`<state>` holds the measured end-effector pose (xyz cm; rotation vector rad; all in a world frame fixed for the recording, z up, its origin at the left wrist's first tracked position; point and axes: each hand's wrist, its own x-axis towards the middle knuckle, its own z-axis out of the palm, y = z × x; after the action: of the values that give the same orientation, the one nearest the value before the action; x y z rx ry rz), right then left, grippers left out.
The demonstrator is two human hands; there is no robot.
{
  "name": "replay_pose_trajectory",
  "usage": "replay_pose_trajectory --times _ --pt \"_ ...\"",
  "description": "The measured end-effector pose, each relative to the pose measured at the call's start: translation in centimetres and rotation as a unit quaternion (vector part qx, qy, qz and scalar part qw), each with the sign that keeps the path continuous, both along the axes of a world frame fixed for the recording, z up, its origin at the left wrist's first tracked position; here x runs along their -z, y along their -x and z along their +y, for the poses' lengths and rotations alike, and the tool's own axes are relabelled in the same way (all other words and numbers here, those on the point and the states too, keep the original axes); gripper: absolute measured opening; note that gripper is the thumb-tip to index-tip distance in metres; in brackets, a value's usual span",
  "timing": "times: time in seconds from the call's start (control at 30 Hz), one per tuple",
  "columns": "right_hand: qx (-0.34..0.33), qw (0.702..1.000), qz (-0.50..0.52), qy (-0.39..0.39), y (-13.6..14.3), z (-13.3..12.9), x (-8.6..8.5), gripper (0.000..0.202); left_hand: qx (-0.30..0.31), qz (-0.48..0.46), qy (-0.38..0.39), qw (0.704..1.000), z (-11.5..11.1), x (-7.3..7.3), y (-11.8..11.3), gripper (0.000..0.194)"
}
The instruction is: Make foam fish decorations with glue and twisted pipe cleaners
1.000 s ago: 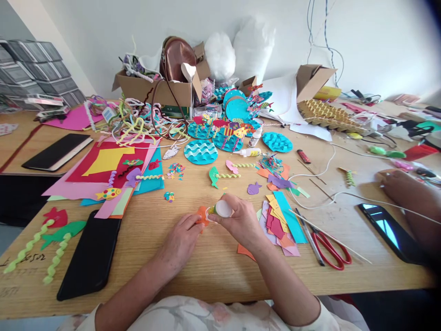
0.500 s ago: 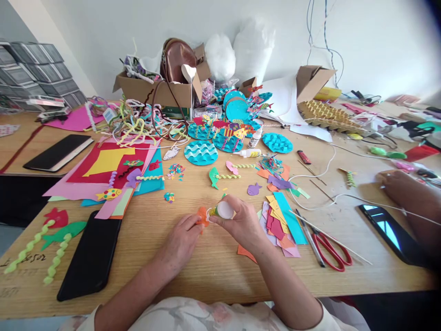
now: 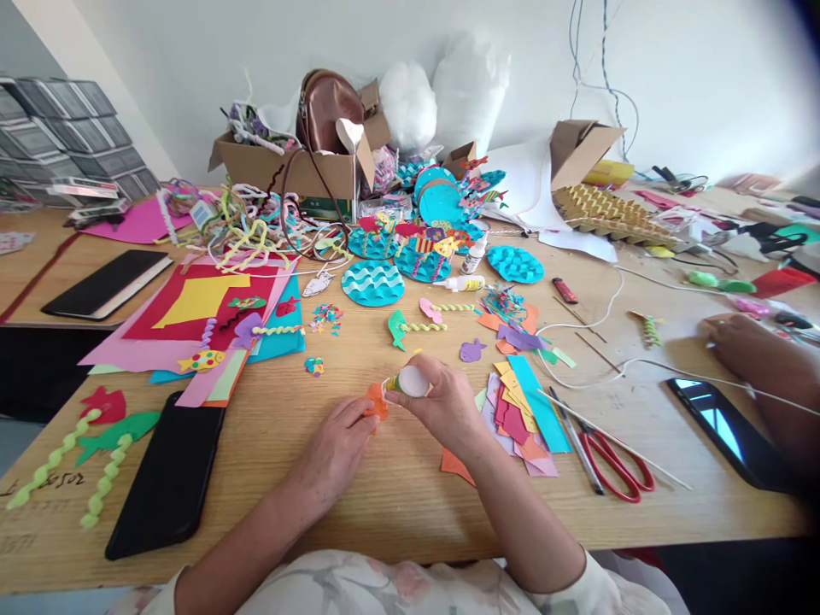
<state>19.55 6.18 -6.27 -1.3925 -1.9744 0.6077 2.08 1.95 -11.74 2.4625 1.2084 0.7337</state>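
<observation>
At the middle of the desk, my left hand (image 3: pixel 339 448) pins a small orange cut-out (image 3: pixel 377 401) with its fingertips; the fingers cover part of its shape. My right hand (image 3: pixel 452 408) grips a small white glue bottle (image 3: pixel 411 381), tipped over so that its nozzle points left at the cut-out's upper right edge. Just beyond lie a green fish cut-out (image 3: pixel 396 329) on a twisted yellow stem, a pink fish cut-out (image 3: pixel 430 313) on a similar stem, and a purple fish cut-out (image 3: pixel 472 350). Whether glue is coming out I cannot see.
Coloured scraps (image 3: pixel 512 410), red-handled scissors (image 3: pixel 615 465) and a pen (image 3: pixel 576 444) lie on the right. A black phone (image 3: pixel 166 487) and coloured sheets (image 3: pixel 192 307) are on the left. Another person's hand (image 3: pixel 736 346) rests at the far right, near a second phone (image 3: pixel 723 431).
My right hand has shifted slightly up and left with the glue bottle, its nozzle now higher along the orange cut-out's edge. My left hand stays almost still.
</observation>
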Motion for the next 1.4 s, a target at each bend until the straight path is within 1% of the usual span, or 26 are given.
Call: replay_pose_trajectory --times 0.13,0.3,0.43,0.53,0.67,0.83,1.07,1.2,1.4 --pt "-0.016 1.0 0.0 0.01 0.08 -0.23 -0.1 0.03 -0.002 0.004 0.005 1.0 -0.04 0.05 0.07 0.027" --pt "-0.013 1.0 0.001 0.009 0.07 -0.47 -0.14 0.03 -0.008 0.004 0.01 1.0 -0.05 0.29 0.21 0.027" --pt "-0.03 1.0 0.006 0.005 0.19 -0.5 -0.02 0.028 -0.01 0.011 0.012 1.0 -0.09 0.05 0.15 0.027" --pt "-0.021 1.0 0.01 0.004 0.21 -0.49 -0.01 0.029 -0.008 0.02 0.015 1.0 -0.07 -0.11 0.1 0.027" --pt "-0.03 1.0 0.002 0.003 0.05 -0.48 -0.17 0.031 -0.009 0.012 0.017 1.0 -0.02 -0.01 0.1 0.028" --pt "-0.008 1.0 0.013 0.002 -0.37 -0.44 -0.38 0.032 -0.01 0.019 -0.003 1.0 -0.06 0.22 0.14 0.03" --pt "-0.012 0.999 0.007 0.043 -0.38 -0.78 -0.17 0.029 -0.014 0.012 -0.006 1.0 -0.04 0.47 0.14 0.028" --pt "0.002 0.999 0.007 0.034 -0.34 -0.46 -0.02 0.028 -0.01 0.012 -0.002 1.0 -0.08 0.33 0.19 0.03" --pt "-0.018 0.999 0.023 0.023 -0.15 -0.27 0.04 0.028 -0.01 0.022 0.011 1.0 -0.06 0.1 0.08 0.029"
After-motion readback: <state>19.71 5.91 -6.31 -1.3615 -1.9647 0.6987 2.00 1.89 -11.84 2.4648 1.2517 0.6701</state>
